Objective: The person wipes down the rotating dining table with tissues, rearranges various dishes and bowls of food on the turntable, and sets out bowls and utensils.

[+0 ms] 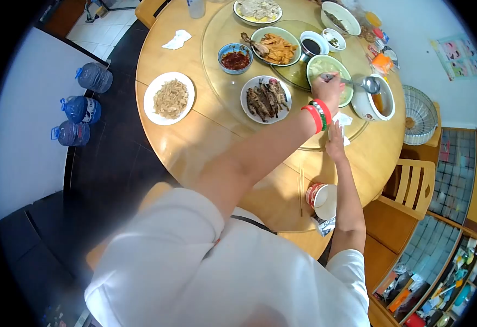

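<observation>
My left hand [328, 91] is closed around the handle of a metal ladle [370, 84], reaching over the turntable with red and green bands on the wrist. The ladle's head is over the rim of a white pot [365, 105] with brown broth. Beneath this hand is a bowl of pale green food [346, 96]. My right hand [335, 143] lies at the turntable's edge, fingers stretched forward, beside a crumpled white tissue [343, 120]. Whether it grips the tissue is unclear. Nearer my body are a red-and-white paper cup [324, 200] and chopsticks [301, 192].
Dishes on the glass turntable [222, 95] include grilled fish [265, 100], red sauce [235, 59] and fries with a drumstick [276, 48]. A plate of shredded food [169, 99] sits at the left. Water jugs [80, 110] stand on the floor; a wooden chair [410, 188] is at right.
</observation>
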A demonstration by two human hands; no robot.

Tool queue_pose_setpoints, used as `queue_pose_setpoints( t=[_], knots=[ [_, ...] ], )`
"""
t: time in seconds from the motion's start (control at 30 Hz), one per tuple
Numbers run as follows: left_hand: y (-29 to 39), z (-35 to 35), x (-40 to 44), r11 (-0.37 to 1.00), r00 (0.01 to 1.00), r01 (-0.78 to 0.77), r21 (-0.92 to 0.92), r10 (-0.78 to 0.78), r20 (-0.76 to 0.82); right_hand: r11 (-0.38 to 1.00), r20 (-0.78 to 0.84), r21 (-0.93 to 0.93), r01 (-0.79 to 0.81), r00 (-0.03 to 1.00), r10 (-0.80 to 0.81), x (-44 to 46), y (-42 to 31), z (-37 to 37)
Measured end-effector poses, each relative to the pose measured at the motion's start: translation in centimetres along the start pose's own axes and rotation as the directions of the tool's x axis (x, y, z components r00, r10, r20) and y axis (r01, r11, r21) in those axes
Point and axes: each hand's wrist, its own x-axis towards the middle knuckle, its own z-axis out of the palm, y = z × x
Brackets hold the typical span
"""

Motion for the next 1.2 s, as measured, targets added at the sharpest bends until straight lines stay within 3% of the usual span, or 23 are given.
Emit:
queue_pose_setpoints(
  t=[0.07,0.2,0.23,0.27,0.3,0.33,0.37,0.43,0.5,0.53,0.6,0.63,0.67,0.73,0.8,0.87,0.9,0.93,1.0,1.07,1.13,1.2],
  knots=[
    [2.1,-1.4,-1.6,0.995,0.997,0.077,-0.06,-0.076,0.02,0.998,-0.139,0.056,0.031,0.99,-0.023,0.0,0.7,1.3],
    [4.8,-5.3,-3.1,0.984,0.947,0.162,-0.067,-0.136,0.289,0.997,-0.128,0.07,-0.025,0.991,0.033,-0.4,-0.1,1.2],
    [5.9,-6.1,-3.8,0.989,0.952,0.149,-0.008,-0.141,0.272,0.997,-0.107,0.076,-0.002,0.994,0.01,-0.7,-0.9,0.4],
    [6.1,-8.2,-3.6,0.982,0.895,-0.078,0.17,-0.006,0.446,0.997,-0.091,0.082,0.011,0.996,-0.004,-1.1,-1.3,-0.2],
    [7.5,-8.6,-4.7,0.985,0.936,0.029,0.172,-0.087,0.342,0.996,-0.132,0.064,0.057,0.99,-0.048,-1.1,-0.7,0.0],
    [9.0,-9.0,-5.7,0.979,0.958,0.134,0.152,-0.167,0.233,0.996,-0.118,0.087,-0.016,0.993,0.026,-1.4,-1.2,-0.4],
    [9.6,-10.3,-6.2,0.844,0.934,-0.179,0.506,-0.016,0.356,0.998,-0.165,0.069,0.013,0.986,-0.001,-1.0,0.0,0.0],
    [11.0,-13.0,-6.7,0.948,0.914,-0.08,0.307,-0.053,0.403,0.999,-0.217,0.05,0.011,0.976,0.0,-0.3,3.4,0.8],
    [12.9,-14.3,-7.3,0.972,0.964,0.184,0.148,-0.208,0.168,0.995,-0.286,0.076,-0.064,0.955,0.083,1.1,6.3,0.8],
    [13.6,-15.0,-7.8,0.969,0.961,0.189,0.162,-0.216,0.174,0.981,-0.219,0.056,-0.184,0.957,0.191,1.7,6.7,-0.3],
    [14.8,-16.7,-9.0,0.944,0.971,0.117,0.31,-0.175,0.165,0.979,-0.34,0.047,-0.197,0.919,0.201,3.9,9.5,1.4],
    [15.2,-17.6,-9.6,0.939,0.972,0.118,0.324,-0.176,0.155,0.948,-0.301,0.069,-0.311,0.9,0.317,4.6,8.2,1.0],
    [15.4,-18.6,-10.0,0.928,0.973,0.111,0.355,-0.174,0.151,0.948,-0.294,0.084,-0.307,0.902,0.318,4.8,6.3,1.1],
    [15.8,-20.0,-10.5,0.916,0.977,0.094,0.39,-0.16,0.14,0.999,-0.36,0.029,-0.016,0.933,0.025,4.0,2.1,1.7],
    [16.4,-21.0,-11.2,0.871,0.967,0.191,0.453,-0.245,0.062,0.994,-0.388,0.073,0.077,0.921,-0.043,3.2,-0.3,1.4],
    [16.6,-21.7,-11.4,0.867,0.973,0.163,0.472,-0.221,0.071,0.969,-0.408,0.165,0.186,0.907,-0.105,3.2,2.0,1.4],
    [16.8,-22.0,-11.4,0.832,0.974,0.141,0.536,-0.214,0.075,0.927,-0.388,0.367,0.081,0.919,0.073,3.5,2.5,-1.2],
    [17.1,-22.3,-11.5,0.791,0.974,0.122,0.599,-0.211,0.08,0.957,-0.316,0.281,-0.065,0.936,0.156,4.2,5.2,-2.0],
    [17.5,-22.4,-11.7,0.774,0.975,0.123,0.622,-0.21,0.069,0.988,-0.478,0.092,-0.124,0.865,0.153,4.8,7.3,-0.6],
    [17.5,-22.2,-11.5,0.759,0.969,0.13,0.638,-0.233,0.08,0.947,-0.266,0.201,-0.252,0.916,0.3,6.4,5.6,2.7],
    [17.3,-22.0,-11.6,0.746,0.951,0.133,0.653,-0.282,0.128,0.995,-0.364,0.101,0.012,0.931,0.026,4.7,1.8,5.7],
    [16.6,-21.1,-11.4,0.715,0.943,0.161,0.68,-0.314,0.107,0.987,-0.197,0.047,0.157,0.97,-0.145,2.4,-2.5,1.5]
  ],
)
